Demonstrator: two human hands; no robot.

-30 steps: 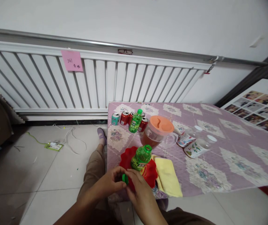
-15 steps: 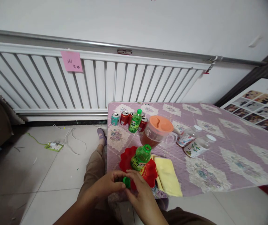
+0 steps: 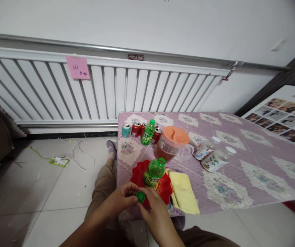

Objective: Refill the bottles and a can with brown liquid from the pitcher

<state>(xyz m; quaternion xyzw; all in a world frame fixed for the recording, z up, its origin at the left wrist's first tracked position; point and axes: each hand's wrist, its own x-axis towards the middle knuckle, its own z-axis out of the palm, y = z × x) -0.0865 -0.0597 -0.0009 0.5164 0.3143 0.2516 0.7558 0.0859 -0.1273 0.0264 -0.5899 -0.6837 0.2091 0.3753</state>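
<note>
Turned since the last look, the green cap [image 3: 140, 196] now shows me its round face, where it showed more of its side. It is pinched between the tips of my 2 hands: my left hand [image 3: 123, 199] has it from the left, and my right hand [image 3: 155, 210] has it from the right. My other fingers are bent around it. The open green bottle [image 3: 153, 175] is just past my fingers, ahead of the cap and a bit to the right, so my right hand is nearer to it. No hand is holding the bottle. It looks like it stands up on the red plate [image 3: 134, 174], with its long way going up and its open mouth at the top. The cap is lower in my view than that mouth, and apart from it. Past the bottle is a big jug [image 3: 165, 150] with an orange lid [image 3: 176, 136]. A yellow cloth [image 3: 184, 192] is beside the plate, on the right.
</note>
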